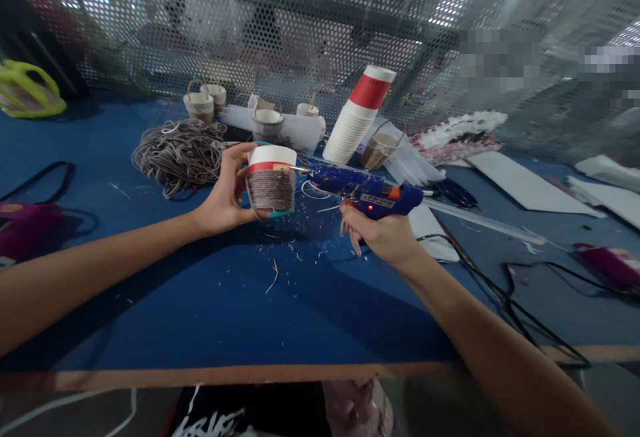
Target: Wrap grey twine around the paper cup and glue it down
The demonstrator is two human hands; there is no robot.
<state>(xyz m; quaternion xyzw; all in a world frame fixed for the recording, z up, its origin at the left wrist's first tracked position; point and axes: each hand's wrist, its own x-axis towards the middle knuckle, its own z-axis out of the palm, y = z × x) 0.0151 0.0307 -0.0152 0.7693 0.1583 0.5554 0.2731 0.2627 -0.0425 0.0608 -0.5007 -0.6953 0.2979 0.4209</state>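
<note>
My left hand [227,194] is closed around a paper cup [273,187], holding it upright above the table by its rim and base. Grey-brown cord is wound around the cup's lower part; a red band and a white rim show above. My right hand [377,230] grips a blue hot glue gun [365,189] with orange parts and a small red light lit. The gun's nozzle points left and meets the cup, or comes very close, at the red band just above the cord. A clear glue stick [480,220] sticks out behind the gun.
Behind the cup lies a heap of grey cord [180,154]. A tilted stack of paper cups [357,117] stands near the perforated metal screen [310,30]. Several cord-wrapped cups with handles, such as one basket [383,150], sit along the back. Black cables [500,290] run at right.
</note>
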